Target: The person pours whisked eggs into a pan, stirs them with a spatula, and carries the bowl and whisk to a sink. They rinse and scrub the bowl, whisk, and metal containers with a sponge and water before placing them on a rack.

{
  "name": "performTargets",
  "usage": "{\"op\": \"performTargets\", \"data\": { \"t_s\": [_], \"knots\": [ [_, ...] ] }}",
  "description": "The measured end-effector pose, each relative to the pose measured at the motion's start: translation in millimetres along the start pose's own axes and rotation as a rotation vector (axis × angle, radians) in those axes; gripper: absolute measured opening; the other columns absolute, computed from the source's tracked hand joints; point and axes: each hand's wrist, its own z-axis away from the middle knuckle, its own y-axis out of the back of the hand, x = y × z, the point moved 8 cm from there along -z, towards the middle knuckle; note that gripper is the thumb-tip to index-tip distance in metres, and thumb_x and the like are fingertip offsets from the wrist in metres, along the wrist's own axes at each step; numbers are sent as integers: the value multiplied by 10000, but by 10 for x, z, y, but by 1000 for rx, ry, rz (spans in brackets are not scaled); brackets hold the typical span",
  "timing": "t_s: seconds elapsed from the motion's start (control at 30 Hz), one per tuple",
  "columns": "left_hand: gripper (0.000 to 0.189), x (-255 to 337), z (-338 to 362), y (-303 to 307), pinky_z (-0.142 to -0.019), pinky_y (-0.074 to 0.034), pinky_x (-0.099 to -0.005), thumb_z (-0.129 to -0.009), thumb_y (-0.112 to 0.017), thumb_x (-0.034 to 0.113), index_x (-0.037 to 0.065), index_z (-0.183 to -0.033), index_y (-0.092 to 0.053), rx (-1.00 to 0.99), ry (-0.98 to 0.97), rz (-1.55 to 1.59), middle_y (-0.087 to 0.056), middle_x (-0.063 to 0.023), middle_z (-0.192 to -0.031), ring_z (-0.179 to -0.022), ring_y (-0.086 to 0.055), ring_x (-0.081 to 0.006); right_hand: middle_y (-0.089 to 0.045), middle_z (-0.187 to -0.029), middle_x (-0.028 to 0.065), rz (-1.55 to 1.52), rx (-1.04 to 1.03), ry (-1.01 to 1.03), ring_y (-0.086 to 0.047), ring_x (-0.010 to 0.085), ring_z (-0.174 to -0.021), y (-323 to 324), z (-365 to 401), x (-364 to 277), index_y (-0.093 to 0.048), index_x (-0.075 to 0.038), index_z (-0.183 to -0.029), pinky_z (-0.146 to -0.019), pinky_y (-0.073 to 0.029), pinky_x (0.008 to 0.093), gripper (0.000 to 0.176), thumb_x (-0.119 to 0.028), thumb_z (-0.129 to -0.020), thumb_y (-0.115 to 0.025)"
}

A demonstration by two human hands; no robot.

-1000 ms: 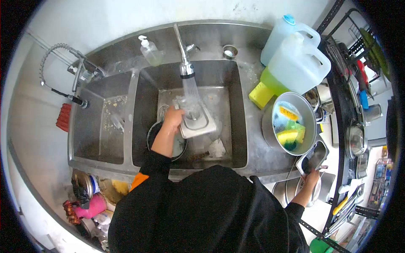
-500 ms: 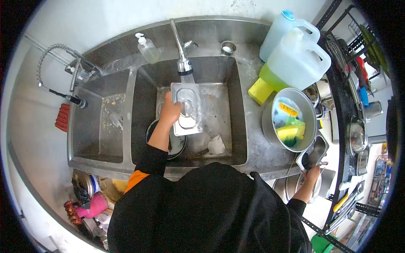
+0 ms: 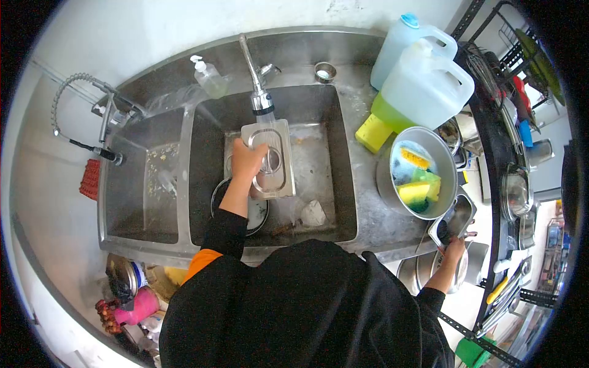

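Note:
Under the running faucet (image 3: 262,101), my left hand (image 3: 248,161) grips a rectangular metal lid (image 3: 281,184) by its middle. Water falls on the lid's upper end. A dark-rimmed round pan (image 3: 257,214) lies below in the sink basin (image 3: 334,184), partly covered by my forearm. Off to the right, beyond the sink edge, my right hand (image 3: 454,246) is closed on a metal container (image 3: 460,219), whose inside faces up. A metal pot (image 3: 385,178) with suds, sponges (image 3: 415,193) and a yellow brush (image 3: 415,159) stands beside that container.
Two large plastic jugs (image 3: 423,92) and a yellow sponge (image 3: 373,133) stand at the back right. A soap bottle (image 3: 210,80) and a small metal bowl (image 3: 325,72) are on the back ledge. Food scraps lie in the left basin (image 3: 132,184). Shelving (image 3: 488,147) runs along the right.
The lid in my left hand has turned, and its surface now faces more evenly upward. My right hand still holds the container in nearly the same place. The view has shifted slightly.

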Motion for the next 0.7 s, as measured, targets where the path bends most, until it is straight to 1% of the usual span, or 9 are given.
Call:
{"op": "performTargets", "data": {
  "t_s": [0.03,0.1,0.17,0.23,0.33,0.4,0.53,0.63,0.7],
  "knots": [
    [565,112,65,7,-744,-435,-360,-572,-688,298,-40,-959,-453,-20,3,41,-563,-202,-931,-852,-566,-304,-526,-776,163,21,29,31,-548,273,-635,20,-68,88,-529,13,-778,-401,-479,375,185,-130,-695,-445],
    [610,207,79,-52,-739,-440,-355,-553,-716,310,-50,-962,-442,-39,-78,4,-559,-211,-936,-850,-567,-306,-529,-781,150,195,67,272,-546,261,-631,41,-115,81,-526,6,-744,-407,-477,367,164,-131,-699,-449],
    [650,236,85,-92,-739,-443,-353,-537,-738,319,-60,-966,-431,-40,-118,-20,-556,-219,-940,-852,-567,-309,-530,-770,141,176,54,224,-540,250,-620,28,-47,-24,-522,1,-724,-412,-471,363,154,-134,-703,-451],
    [685,191,72,-150,-742,-444,-355,-524,-753,326,-70,-972,-420,-29,-122,-31,-553,-225,-943,-857,-567,-312,-530,-745,135,-37,-7,-116,-529,241,-602,-25,290,-284,-518,-3,-718,-417,-461,364,152,-138,-707,-451],
    [692,-60,-95,-299,-752,-443,-357,-529,-747,323,-73,-984,-407,-14,-85,-9,-553,-227,-951,-866,-566,-317,-525,-695,123,26,0,-45,-508,233,-574,-9,323,-386,-517,-6,-716,-412,-444,364,159,-152,-713,-452],
    [696,-210,-157,-364,-760,-441,-354,-530,-748,325,-73,-989,-408,-11,-40,36,-551,-229,-959,-872,-564,-322,-523,-671,133,-6,33,-65,-507,237,-561,3,362,-408,-515,-4,-711,-416,-440,368,165,-157,-712,-452],
    [706,-192,-114,-321,-775,-436,-350,-529,-739,312,-71,-1020,-406,-42,1,110,-553,-228,-965,-892,-558,-310,-524,-659,153,61,14,-45,-508,242,-534,1,427,-525,-512,6,-713,-419,-437,368,185,-169,-714,-452],
    [725,-85,-9,-216,-782,-433,-350,-520,-744,314,-65,-1041,-412,13,8,81,-553,-222,-973,-908,-553,-296,-522,-648,163,-14,54,-63,-505,240,-518,8,415,-480,-515,15,-720,-439,-438,376,195,-170,-712,-453],
    [690,-298,-124,-328,-757,-445,-354,-528,-750,324,-62,-1026,-469,19,-26,75,-564,-210,-966,-885,-563,-290,-523,-663,171,21,44,-5,-507,253,-524,-31,416,-526,-530,18,-748,-449,-446,378,216,-184,-720,-460]
  ]
}}
